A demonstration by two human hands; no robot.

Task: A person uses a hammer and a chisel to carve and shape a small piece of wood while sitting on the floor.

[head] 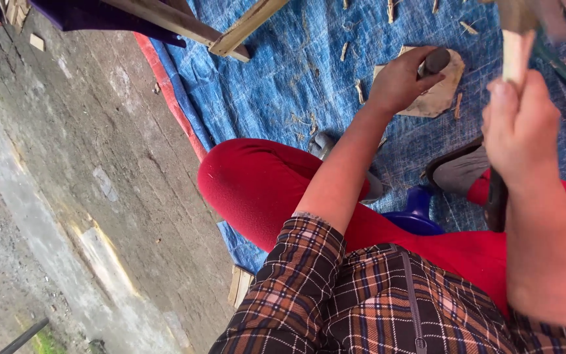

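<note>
Two hands: both are occupied, each closed around its own item.
Left hand [401, 82]: reaches forward and grips a dark, stubby cylindrical tool [435, 61], its end pressed against a flat pale slab [441, 92]; the fingers wrap it fully, seemingly to keep it steady on that spot.
Pale slab: lies flat on the blue tarp [283, 85], just ahead of the knees, apparently serving as a firm base.
Right hand [522, 131]: raised nearer the camera, fist closed on a light wooden stick [515, 56] held roughly upright; its upper end is blurred, so I cannot tell what it carries.
Posture: seated, legs in red trousers [263, 183] bent either side of the work, which keeps it within easy reach.
Footwear: one dark sandal [456, 167] near the right hand.
Tarp surface: scattered wood chips and splinters [360, 92].
Beyond the tarp: wooden planks [230, 33] at the top edge, bare concrete floor [67, 164] to the left.
Blue object [417, 213]: between the legs, kind unclear.
</note>
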